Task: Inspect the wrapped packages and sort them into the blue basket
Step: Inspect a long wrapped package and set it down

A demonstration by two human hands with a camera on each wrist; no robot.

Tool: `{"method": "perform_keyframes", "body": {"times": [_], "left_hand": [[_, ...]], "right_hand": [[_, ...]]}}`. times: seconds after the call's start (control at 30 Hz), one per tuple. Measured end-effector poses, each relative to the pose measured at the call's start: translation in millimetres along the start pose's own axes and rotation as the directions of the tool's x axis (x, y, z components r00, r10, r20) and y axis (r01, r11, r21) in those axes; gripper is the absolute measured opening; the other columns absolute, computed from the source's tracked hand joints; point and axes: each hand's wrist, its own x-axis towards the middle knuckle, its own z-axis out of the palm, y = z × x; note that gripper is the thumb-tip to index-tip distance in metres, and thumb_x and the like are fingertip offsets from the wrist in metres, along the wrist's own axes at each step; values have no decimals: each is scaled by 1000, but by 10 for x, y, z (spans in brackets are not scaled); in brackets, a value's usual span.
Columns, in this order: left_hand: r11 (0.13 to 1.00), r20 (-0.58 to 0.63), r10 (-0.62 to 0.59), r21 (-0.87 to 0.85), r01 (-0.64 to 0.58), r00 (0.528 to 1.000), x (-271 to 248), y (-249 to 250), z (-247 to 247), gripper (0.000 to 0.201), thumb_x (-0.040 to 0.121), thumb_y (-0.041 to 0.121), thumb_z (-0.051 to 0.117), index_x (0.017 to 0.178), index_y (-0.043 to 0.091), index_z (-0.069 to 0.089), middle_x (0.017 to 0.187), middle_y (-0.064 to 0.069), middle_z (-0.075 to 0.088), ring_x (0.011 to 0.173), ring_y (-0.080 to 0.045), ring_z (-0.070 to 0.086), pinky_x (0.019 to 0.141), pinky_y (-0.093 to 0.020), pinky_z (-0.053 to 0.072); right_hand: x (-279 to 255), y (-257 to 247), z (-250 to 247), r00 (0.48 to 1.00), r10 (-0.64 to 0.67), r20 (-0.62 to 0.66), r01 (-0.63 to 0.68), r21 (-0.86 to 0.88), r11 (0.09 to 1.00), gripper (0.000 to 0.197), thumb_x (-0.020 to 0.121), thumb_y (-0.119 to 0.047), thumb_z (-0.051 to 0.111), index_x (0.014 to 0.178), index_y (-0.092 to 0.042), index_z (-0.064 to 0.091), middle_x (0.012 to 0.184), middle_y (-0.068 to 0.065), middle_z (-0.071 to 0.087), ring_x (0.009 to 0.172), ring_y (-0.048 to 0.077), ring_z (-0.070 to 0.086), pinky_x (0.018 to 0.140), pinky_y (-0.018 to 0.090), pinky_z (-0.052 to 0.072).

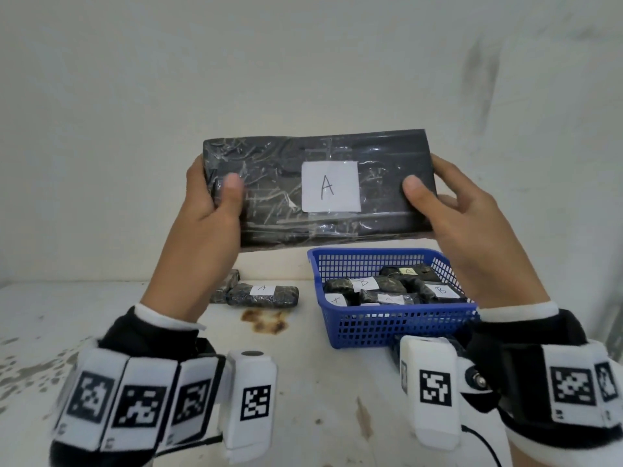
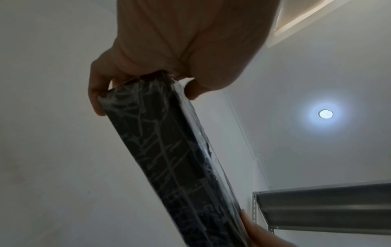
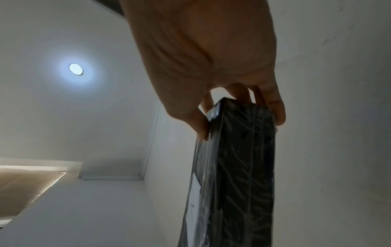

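Note:
A large flat black wrapped package (image 1: 286,197) with a white label marked A is held up in front of the wall, label facing me. My left hand (image 1: 215,197) grips its left end, thumb on the front, fingers behind. My right hand (image 1: 428,197) grips the right end the same way. From below, the package (image 2: 169,150) shows its narrow edge between the left hand (image 2: 135,78) thumb and fingers; the right wrist view shows the package (image 3: 243,167) pinched by the right hand (image 3: 241,113). The blue basket (image 1: 397,321) stands on the table below right, holding several small labelled packages.
On the white table (image 1: 320,382), left of the basket, lies a small black package labelled A (image 1: 266,294), with another small package (image 1: 226,284) behind it. A rust stain (image 1: 264,321) marks the tabletop. A grey metal shelf (image 2: 328,208) stands to the side.

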Motion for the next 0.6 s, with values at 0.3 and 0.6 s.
{"method": "perform_keyframes", "body": {"times": [0.3,0.6], "left_hand": [[968,-61,-45,-249,29,997,65,11,-88,39,106,16,31,136,29,52,107,15,70,102,-4,66,91,-25,51],[982,-5,-34,-186,32,999,-9,58,2,35,103,24,43,137,33,39,102,10,68,92,1,66,78,-16,49]], "right_hand": [[16,7,-26,999,40,19,-41,51,998,29,99,-39,58,128,-41,57,95,-2,79,93,18,76,98,50,54],[-43,-45,36,999,-10,-34,8,-60,998,47,92,-44,65,135,-39,48,113,-8,71,94,3,71,79,19,54]]}}
